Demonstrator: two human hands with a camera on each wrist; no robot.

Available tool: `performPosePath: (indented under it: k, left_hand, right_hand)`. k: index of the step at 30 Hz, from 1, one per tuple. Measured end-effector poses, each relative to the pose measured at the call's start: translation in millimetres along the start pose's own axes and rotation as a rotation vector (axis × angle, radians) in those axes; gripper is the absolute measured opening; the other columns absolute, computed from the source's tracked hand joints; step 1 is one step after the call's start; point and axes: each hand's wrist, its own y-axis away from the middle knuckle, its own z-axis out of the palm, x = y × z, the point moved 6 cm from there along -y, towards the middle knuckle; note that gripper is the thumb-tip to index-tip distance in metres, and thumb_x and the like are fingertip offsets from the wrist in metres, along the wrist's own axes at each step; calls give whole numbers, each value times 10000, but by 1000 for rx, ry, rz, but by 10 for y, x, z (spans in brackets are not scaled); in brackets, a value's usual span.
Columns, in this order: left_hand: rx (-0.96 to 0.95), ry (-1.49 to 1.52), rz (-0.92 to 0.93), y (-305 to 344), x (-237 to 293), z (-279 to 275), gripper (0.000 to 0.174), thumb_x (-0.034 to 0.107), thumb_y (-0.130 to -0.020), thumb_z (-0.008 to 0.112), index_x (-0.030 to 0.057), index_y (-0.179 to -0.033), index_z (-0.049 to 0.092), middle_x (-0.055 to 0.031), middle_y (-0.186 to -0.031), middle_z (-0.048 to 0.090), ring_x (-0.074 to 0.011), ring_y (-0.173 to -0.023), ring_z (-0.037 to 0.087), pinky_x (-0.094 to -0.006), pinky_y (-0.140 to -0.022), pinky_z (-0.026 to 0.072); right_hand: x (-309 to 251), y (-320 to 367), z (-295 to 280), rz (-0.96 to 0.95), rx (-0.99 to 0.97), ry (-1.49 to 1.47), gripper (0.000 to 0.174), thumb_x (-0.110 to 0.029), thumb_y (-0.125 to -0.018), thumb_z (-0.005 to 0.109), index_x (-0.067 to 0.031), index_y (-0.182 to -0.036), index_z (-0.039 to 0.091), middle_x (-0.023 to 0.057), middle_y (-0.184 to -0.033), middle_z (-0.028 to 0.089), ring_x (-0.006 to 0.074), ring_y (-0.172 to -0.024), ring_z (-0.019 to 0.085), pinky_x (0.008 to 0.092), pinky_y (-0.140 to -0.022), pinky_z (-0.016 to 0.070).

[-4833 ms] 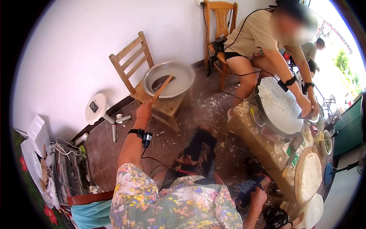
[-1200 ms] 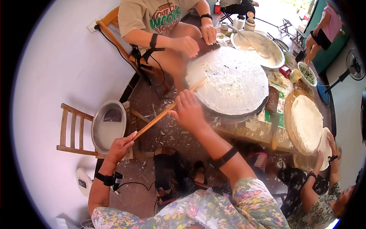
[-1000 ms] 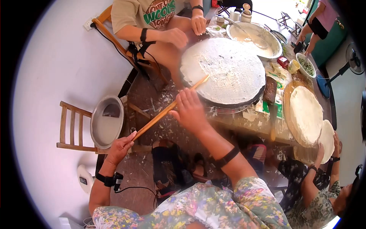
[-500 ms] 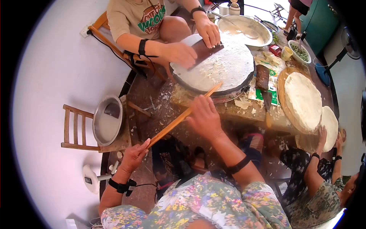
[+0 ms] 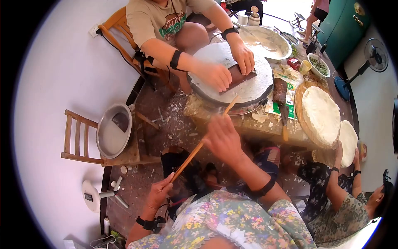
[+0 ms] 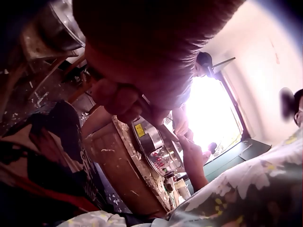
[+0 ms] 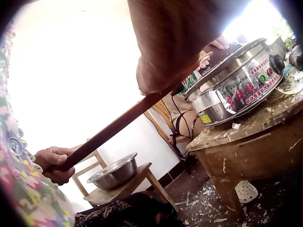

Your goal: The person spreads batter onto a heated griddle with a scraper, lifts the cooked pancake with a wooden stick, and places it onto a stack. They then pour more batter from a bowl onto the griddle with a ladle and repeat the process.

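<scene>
My left hand [image 5: 159,193] grips the lower end of a long wooden stick [image 5: 188,162]. My right hand [image 5: 226,139], blurred in the head view, is on the stick farther up, near its flattened tip. The tip points at the front rim of a round electric griddle [image 7: 234,92], on which a thin white pancake [image 5: 211,54] lies. Across the griddle, a person in a tan shirt presses a dark scraper [image 5: 237,79] on the pancake with both hands. The right wrist view shows the stick slanting up from my left hand to my right.
A batter bowl [image 5: 286,50] stands behind the griddle on a wooden table [image 7: 246,144]. Right of it are a dark flat tool with a wooden handle [image 5: 285,130] and stacked pancakes [image 5: 321,114] on a round board. A metal basin [image 5: 98,137] sits on a chair at left.
Several seconds ago my left hand held the stick over the basin. Since then the stick has come to the griddle and my right hand has joined. The scraper has moved onto the pancake.
</scene>
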Motion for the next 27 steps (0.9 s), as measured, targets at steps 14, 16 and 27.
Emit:
performPosePath:
  k: [14,16,27]
  left_hand:
    - [166,155,-32,-189,402,193,421,53,-902,563,33,-1320,516,-132,-1292,584,-139,-1147,563,-242,-958,416]
    - [149,138,-53,-261,473,255,418,49,-908,558,22,-1322,510,-140,-1304,573,-144,-1164,554,-237,-966,408]
    - [-1,-58,63,-475,924,659,423,43,-893,575,14,-1310,510,-152,-1296,571,-142,-1167,558,-225,-949,413]
  right_hand:
    - [361,-595,410,-150,109,-31,479,-331,-822,600,83,-1062,594,217,-1181,574,359,-1196,480,475,-1077,322]
    - [490,-629,434,-117,111,-41,446,-311,-817,606,73,-1044,599,212,-1168,579,354,-1190,487,462,-1069,337]
    - [1157,-119,116,81,286,11,253,-204,-826,601,-9,-986,621,142,-1121,609,300,-1155,533,437,-1049,373]
